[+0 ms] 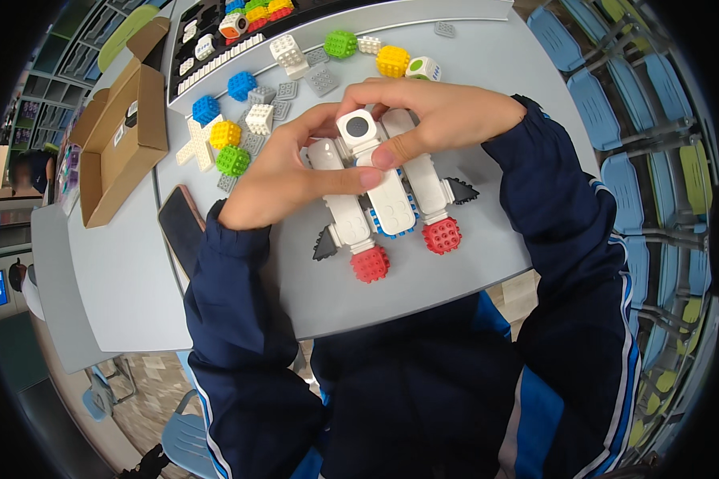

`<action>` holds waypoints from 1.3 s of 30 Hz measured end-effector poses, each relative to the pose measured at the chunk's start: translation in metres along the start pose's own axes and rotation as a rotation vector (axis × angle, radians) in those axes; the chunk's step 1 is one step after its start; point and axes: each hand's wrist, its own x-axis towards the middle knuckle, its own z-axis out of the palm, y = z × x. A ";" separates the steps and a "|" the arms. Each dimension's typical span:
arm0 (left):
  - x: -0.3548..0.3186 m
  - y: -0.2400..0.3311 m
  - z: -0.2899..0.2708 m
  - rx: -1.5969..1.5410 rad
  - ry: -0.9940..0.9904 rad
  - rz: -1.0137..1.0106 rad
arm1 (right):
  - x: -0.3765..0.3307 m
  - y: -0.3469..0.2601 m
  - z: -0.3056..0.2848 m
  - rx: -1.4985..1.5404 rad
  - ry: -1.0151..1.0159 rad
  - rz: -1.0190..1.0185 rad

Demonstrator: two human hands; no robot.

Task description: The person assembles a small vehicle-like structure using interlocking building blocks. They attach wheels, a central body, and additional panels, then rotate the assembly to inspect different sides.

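Note:
Both my hands grip a white building-block model (393, 199) over the grey table. It has three long white bodies side by side, blue studded pieces under the middle one, two red studded blocks (371, 263) at the near ends and a dark grey wedge (462, 191) on each outer side. A white cube with a round dark disc (360, 128) sits at the far end of the middle body. My left hand (284, 172) wraps the left side, its thumb on the middle body. My right hand (435, 120) holds the far right part, its thumb beside the cube. Fingers behind the model are partly hidden.
Loose blue, yellow, green, white and grey blocks (232, 160) lie beyond and left of my hands. A phone (181, 227) rests by my left sleeve. Farther off are an open cardboard box (128, 144) and a tray of parts (248, 60). Blue and green chairs (599, 112) line the right.

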 end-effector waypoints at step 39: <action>-0.010 0.006 0.029 -0.104 0.042 0.000 | -0.034 -0.038 0.046 -0.568 0.165 0.106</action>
